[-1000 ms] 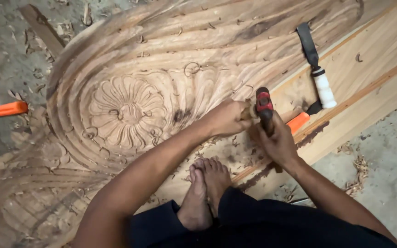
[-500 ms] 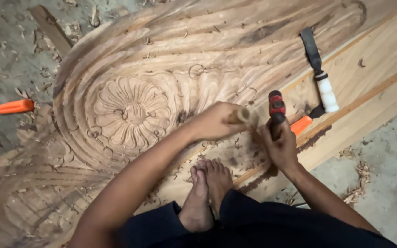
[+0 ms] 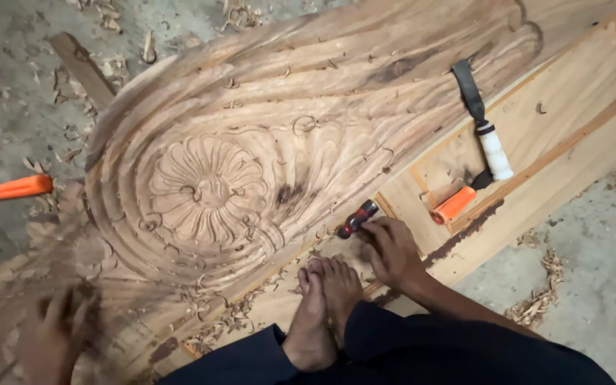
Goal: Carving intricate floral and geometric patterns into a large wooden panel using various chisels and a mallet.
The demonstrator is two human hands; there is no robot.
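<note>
Right hand [image 3: 391, 249] clamped on red-black chisel [image 3: 357, 219]; left hand [image 3: 55, 341] blurred, grip unclear, on carved panel [image 3: 251, 142].

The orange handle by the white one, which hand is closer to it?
Right. The right hand lies just beside the orange handle, holding a red-and-black tool. The left hand is far across the carved wood.

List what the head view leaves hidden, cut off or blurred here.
- Left hand: motion-blurred; grip unreadable.
- Dark-handled tool: working end hidden under the right hand.
- Orange-handled tool: far end cut off by the left edge.
- Carved panel: ends run past the frame.
</note>
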